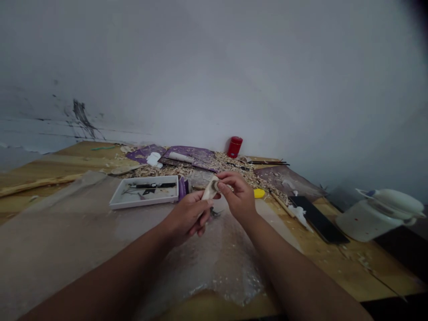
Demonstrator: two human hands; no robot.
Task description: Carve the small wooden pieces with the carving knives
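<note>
**Carved piece [210,191], held between left hand [185,218] and right hand [236,196]**

Item: pale carved wood, dark hollow at the upper end. Long axis slants from lower left to upper right, above the plastic bubble sheet [217,267]. Left fingers [202,206] curl closed around the lower end; right fingers [223,181] press together on the upper end. Right hand is nearer the hollow, left nearer the body of the piece.

Nearby, on the wooden surface [337,263]: white tray [143,192] of dark tools, left of the hands; purple item [182,188] just beside them; yellow object [259,193] to the right. Beyond: wood shavings [230,167], purple mats [189,154], red canister [234,147]. Far right: black slab [317,218], white container [376,216]. Nothing stands between the hands and the piece.
</note>
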